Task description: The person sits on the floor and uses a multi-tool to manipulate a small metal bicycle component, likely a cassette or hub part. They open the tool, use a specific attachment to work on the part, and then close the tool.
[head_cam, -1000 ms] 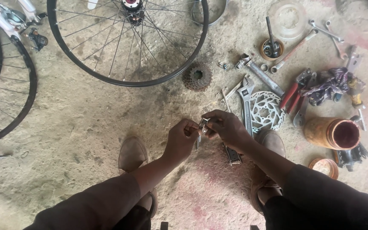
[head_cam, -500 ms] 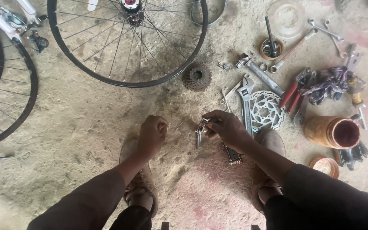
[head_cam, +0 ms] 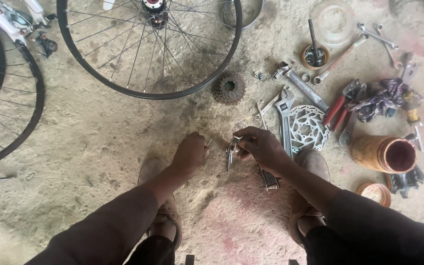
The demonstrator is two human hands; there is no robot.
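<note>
Hands over dirt floor, R hand holding small metal part, L hand pinching tiny unclear bit

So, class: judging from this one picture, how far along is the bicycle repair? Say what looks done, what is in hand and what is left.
Done: the wheel lies flat on the ground, and the cassette and brake disc lie loose beside it. In hand: the right hand grips a small metal part, while the left hand pinches a thin pin-like piece. Left: cassette and disc are not yet refitted.
</note>
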